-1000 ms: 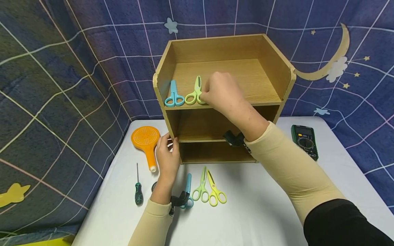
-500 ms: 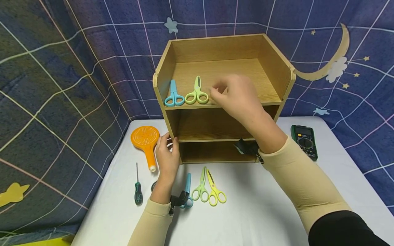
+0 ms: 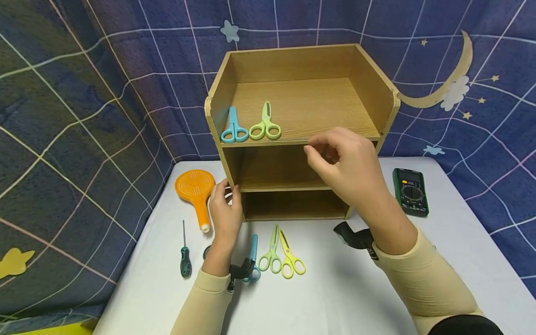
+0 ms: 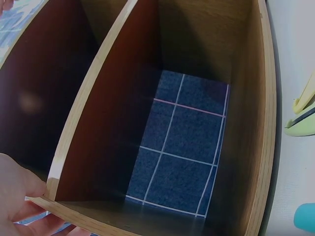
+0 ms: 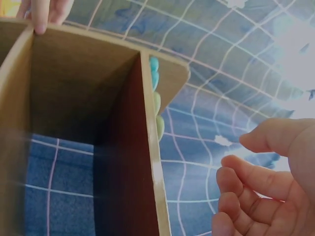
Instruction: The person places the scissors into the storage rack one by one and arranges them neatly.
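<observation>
**A:** so where are the hands at right now?

**B:** the right hand (image 3: 349,170) is up in the air in front of the wooden shelf (image 3: 301,70), about level with the front edge of the top shelf board. Fingers loosely curled, thumb and fingertips close together, but nothing in them as far as I can see. The wrist view shows the same thing, curled fingers (image 5: 256,179) with nothing between them. The forearm comes in from the lower right, with a beige sleeve and a black strap at the wrist.

**A:** and the left?

**B:** the left hand (image 3: 224,209) is on the shelf's lower left front corner, fingers wrapped round the edge of the side panel. It's holding the shelf and nothing else.

**A:** scissors?

**B:** two pairs sit on the top shelf near the left wall, the blue scissors (image 3: 233,128) and just beside them the green scissors (image 3: 265,125), handles toward the front. The right hand is off to their right and lower, not touching them.

**A:** other stuff around?

**B:** three more pairs lie on the white table (image 3: 335,298) in front of the shelf: a blue pair partly hidden behind the left wrist (image 3: 252,260), a light green pair (image 3: 271,251) and a yellow pair (image 3: 289,256). An orange strainer (image 3: 196,190) and a screwdriver (image 3: 184,253) are left of the left hand, and a multimeter (image 3: 410,190) sits off to the right. Both lower shelves look bare.
</observation>
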Available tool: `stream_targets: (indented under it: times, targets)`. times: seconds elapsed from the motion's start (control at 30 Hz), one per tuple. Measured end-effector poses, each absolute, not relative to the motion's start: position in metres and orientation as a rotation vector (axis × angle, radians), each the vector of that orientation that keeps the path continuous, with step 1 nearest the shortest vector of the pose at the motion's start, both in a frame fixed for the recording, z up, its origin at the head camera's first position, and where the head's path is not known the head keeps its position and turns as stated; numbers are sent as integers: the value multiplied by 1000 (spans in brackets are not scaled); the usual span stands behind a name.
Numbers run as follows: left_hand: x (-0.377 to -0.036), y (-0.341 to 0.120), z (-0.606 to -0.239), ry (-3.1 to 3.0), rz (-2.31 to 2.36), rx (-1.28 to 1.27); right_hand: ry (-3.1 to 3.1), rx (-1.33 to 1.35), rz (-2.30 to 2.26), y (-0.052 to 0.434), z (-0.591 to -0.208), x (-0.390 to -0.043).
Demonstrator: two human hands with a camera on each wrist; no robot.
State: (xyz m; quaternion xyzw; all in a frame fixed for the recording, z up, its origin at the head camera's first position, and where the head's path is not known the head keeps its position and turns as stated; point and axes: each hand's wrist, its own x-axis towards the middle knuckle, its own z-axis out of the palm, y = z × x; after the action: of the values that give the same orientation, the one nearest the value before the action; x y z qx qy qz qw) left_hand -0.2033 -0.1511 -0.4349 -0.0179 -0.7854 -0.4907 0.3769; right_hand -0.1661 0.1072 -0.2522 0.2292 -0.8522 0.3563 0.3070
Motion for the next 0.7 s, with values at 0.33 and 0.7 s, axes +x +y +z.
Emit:
stream_targets:
  times: [0.33,0.7]
  targets:
    - [-203,-150,-435,-2011,-1263,-42,-2239,672,971,117,-287,-135]
    - [-203,-151,-434,-2011,-1270,-46,-2318,665,963,132,-330,-114]
